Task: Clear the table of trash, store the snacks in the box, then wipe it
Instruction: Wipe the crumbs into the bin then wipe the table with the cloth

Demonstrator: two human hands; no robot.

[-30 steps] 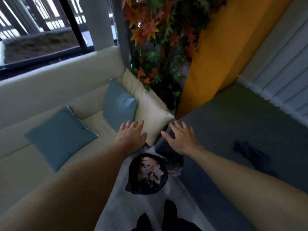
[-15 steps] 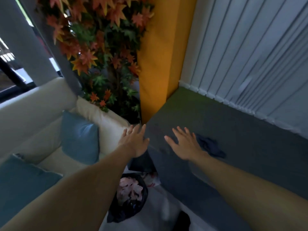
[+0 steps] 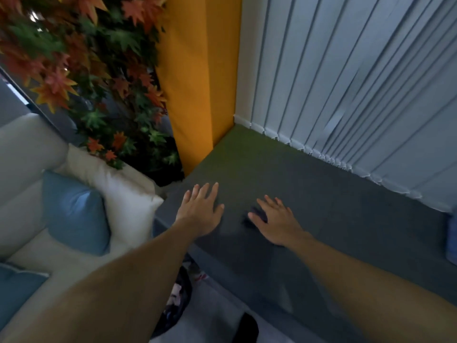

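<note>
Both grips open: right hand (image 3: 277, 224) spread over the cloth (image 3: 258, 212), left hand (image 3: 200, 211) over the counter (image 3: 346, 219). Limp and light, I'd say; bunch its middle.

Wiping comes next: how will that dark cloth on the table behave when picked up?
Probably floppy: the cloth lies crumpled, partly hidden by the right hand. Likely light, being small and low-lying; it should bunch rather than slide when pushed.

Dark grey table (image 3: 333, 231), navy cloth (image 3: 258, 214), a blue cushion (image 3: 74, 211), orange panel (image 3: 197, 70), orange-and-green leaves (image 3: 61, 58), pale striped blinds (image 3: 346, 82).
</note>
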